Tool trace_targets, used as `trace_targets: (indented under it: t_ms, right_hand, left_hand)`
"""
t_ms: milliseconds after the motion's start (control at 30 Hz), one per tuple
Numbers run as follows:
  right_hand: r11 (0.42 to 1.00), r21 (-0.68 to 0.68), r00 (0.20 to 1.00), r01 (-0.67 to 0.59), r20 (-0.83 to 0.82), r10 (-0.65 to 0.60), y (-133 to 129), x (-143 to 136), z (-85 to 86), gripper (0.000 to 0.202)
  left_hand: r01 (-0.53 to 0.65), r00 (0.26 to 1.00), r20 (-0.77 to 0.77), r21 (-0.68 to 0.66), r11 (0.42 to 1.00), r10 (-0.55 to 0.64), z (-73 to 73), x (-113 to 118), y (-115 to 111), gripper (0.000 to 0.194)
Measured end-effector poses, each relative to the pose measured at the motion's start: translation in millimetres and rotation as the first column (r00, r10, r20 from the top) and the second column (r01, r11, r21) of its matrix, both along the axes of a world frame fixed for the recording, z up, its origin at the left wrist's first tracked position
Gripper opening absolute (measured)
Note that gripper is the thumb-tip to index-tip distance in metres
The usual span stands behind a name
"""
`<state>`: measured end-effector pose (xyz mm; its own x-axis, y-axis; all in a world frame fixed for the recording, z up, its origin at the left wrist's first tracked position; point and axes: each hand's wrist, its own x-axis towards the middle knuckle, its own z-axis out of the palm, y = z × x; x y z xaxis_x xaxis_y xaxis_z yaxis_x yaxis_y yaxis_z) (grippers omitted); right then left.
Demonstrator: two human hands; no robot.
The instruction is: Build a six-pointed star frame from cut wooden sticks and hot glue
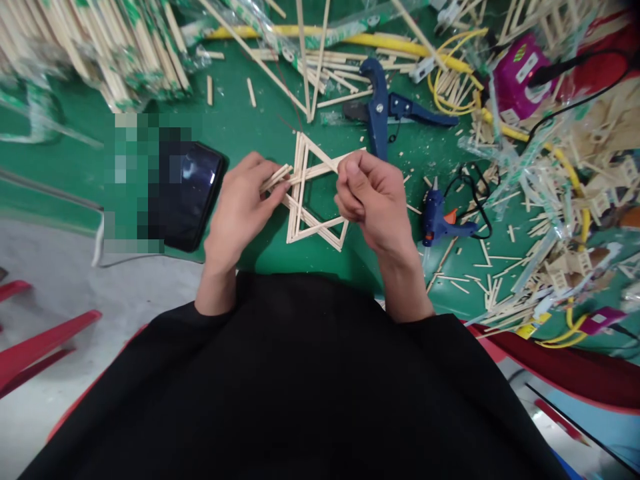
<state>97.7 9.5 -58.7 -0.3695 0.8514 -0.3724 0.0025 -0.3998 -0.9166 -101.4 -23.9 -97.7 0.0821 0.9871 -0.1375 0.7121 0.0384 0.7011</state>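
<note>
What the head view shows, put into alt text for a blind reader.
A person's left hand, holding short sticks, and closed right hand are at a six-pointed wooden-stick star on a green table. A black smartphone, blue pipe cutter and blue glue gun lie around it.

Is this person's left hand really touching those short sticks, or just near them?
Touching. The head view shows the short sticks held between the thumb and fingers of the left hand.
</note>
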Motion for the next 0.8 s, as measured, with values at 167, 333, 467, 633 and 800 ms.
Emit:
trace_targets:
  t_ms: [167,333,467,633,800]
  right_hand:
    - [0.967,0.149,0.903,-0.207,0.409,0.13,2.6,36.3,41.1,0.031]
    - [0.891,0.262,0.679,-0.371,0.731,0.068,-2.3,60.5,65.8,0.023]
    - [0.821,0.043,0.48,-0.569,0.828,0.29,-4.1,31.0,41.7,0.022]
    - [0.729,-0.121,0.338,-0.673,0.827,0.45,4.5,-14.3,9.4,0.029]
    - [0.763,-0.083,0.491,-0.641,0.719,0.492,13.4,-21.9,-1.4,0.019]
  left_hand:
    - [0.002,1.0,0.029,-0.018,1.0,-0.002,0.0,-0.8,0.3,0.006]
    - [0.011,0.999,0.035,0.007,1.0,-0.011,-1.6,-1.3,2.2,0.005]
    - [0.014,1.0,0.021,0.03,0.999,-0.014,-1.7,-0.7,2.6,0.005]
    - [-0.006,1.0,0.024,0.034,0.999,0.005,-2.8,-0.1,1.2,0.007]
    - [-0.011,0.999,0.047,0.019,1.0,0.01,-4.1,-0.7,0.9,0.007]
